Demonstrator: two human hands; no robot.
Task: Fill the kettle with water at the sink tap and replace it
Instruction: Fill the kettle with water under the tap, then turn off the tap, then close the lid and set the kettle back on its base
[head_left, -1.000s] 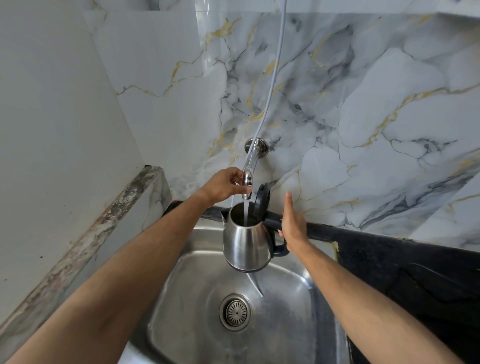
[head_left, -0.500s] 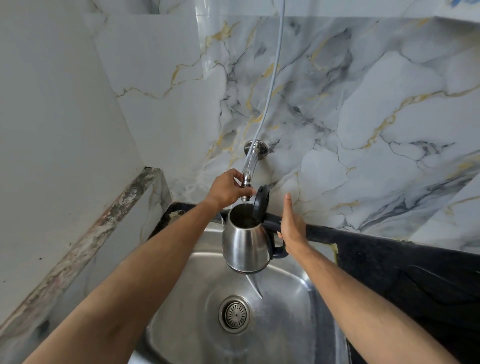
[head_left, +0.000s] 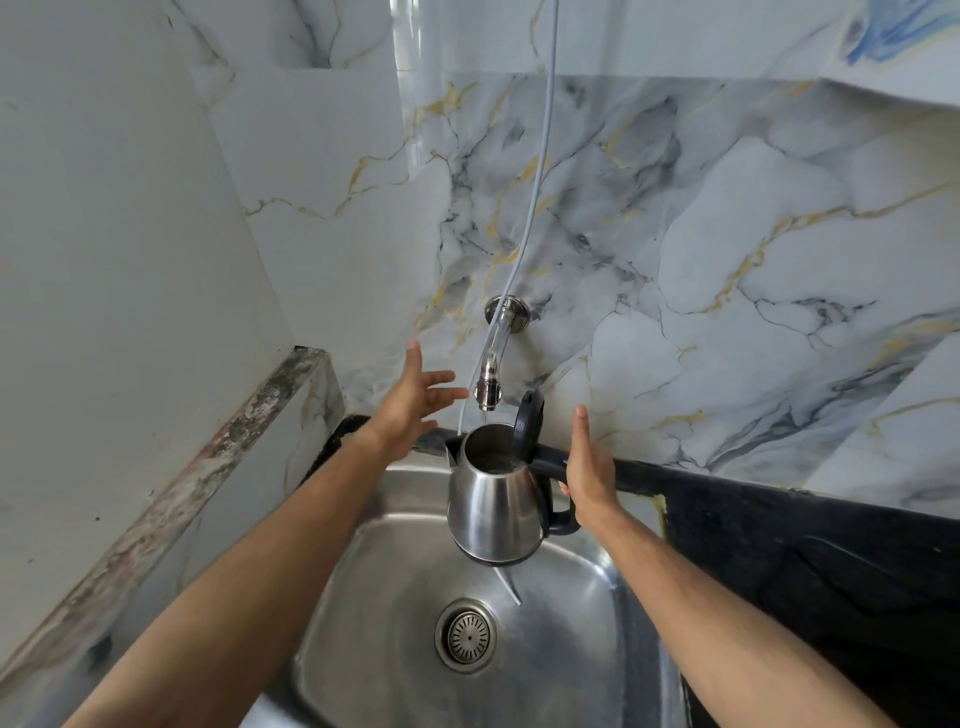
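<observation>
I think the filling part is nearly done. There is water inside the kettle (head_left: 496, 506), and I see no water coming out of the tap (head_left: 488, 387) now. What is left is to shut the lid (head_left: 529, 423), which stands up open, and carry the kettle to its place. I cannot see that place from here.

On the left, my left hand (head_left: 415, 397) is spread wide open, just beside the tap. It holds nothing and touches nothing.

In the middle, the kettle hangs in the air over the sink (head_left: 597, 597), right under the tap.

On the right, my right hand (head_left: 589, 470) is at the kettle's black handle. The pointing finger sticks straight up. The other fingers seem to curl round the handle, but they are hidden from me.
</observation>
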